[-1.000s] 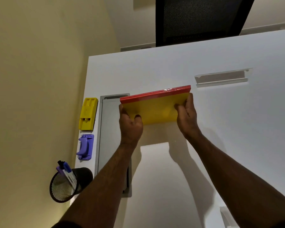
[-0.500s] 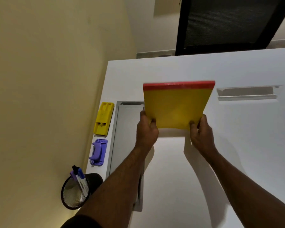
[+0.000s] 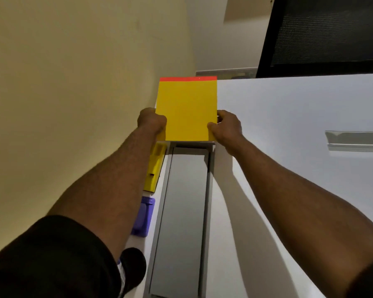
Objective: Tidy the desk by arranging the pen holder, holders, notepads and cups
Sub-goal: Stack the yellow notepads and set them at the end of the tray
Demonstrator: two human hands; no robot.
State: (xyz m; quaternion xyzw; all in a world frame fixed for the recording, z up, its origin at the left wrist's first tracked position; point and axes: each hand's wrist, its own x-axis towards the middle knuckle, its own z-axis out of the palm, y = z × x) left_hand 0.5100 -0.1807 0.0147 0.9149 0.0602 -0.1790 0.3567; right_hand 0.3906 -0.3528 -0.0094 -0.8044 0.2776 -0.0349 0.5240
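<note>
A yellow notepad (image 3: 186, 108) with a red top strip lies at the far left corner of the white desk (image 3: 289, 125). My left hand (image 3: 152, 121) grips its near left corner and my right hand (image 3: 225, 126) grips its near right corner. A yellow holder (image 3: 154, 168) and a purple holder (image 3: 143, 216) lie along the desk's left edge, partly hidden by my left arm. The black mesh pen holder (image 3: 134, 267) with a pen stands at the near left, mostly hidden behind my sleeve.
A grey recessed cable flap (image 3: 181, 211) runs down the desk just behind the notepad's near edge. A clear plastic tray (image 3: 355, 140) lies at the right. A beige wall bounds the desk's left side; a black chair back (image 3: 323, 35) stands beyond the far edge.
Both hands carried the notepad from mid-desk to the far left corner, turning it flat and square to the desk edge. The camera moved forward and left with them.
</note>
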